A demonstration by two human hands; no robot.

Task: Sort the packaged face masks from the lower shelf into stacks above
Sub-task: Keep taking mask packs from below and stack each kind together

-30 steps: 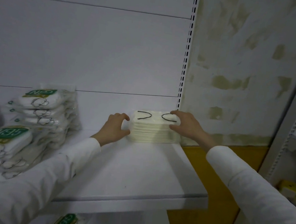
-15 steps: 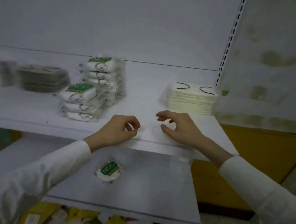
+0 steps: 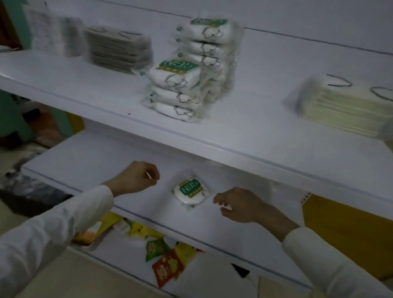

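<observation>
One packaged N95 mask point(image 3: 188, 191) with a green label lies on the lower shelf point(image 3: 88, 160). My left hand point(image 3: 137, 179) hovers just left of it, fingers curled, holding nothing. My right hand point(image 3: 239, 204) hovers just right of it, fingers loosely curled, empty. On the upper shelf point(image 3: 251, 139) stand two stacks of N95 packs point(image 3: 190, 76), a cream mask stack point(image 3: 346, 108) at the right, a grey mask stack point(image 3: 118, 50) and a blurred white stack point(image 3: 55, 32) at the left.
Colourful snack packets point(image 3: 166, 254) lie on the bottom shelf below. A dark bag point(image 3: 25, 192) sits on the floor at the left. A yellow wall panel point(image 3: 355, 236) is at the right.
Both hands dropped from the cream stack on the upper shelf down to the lower shelf, either side of the single N95 pack. The view swung down and left.
</observation>
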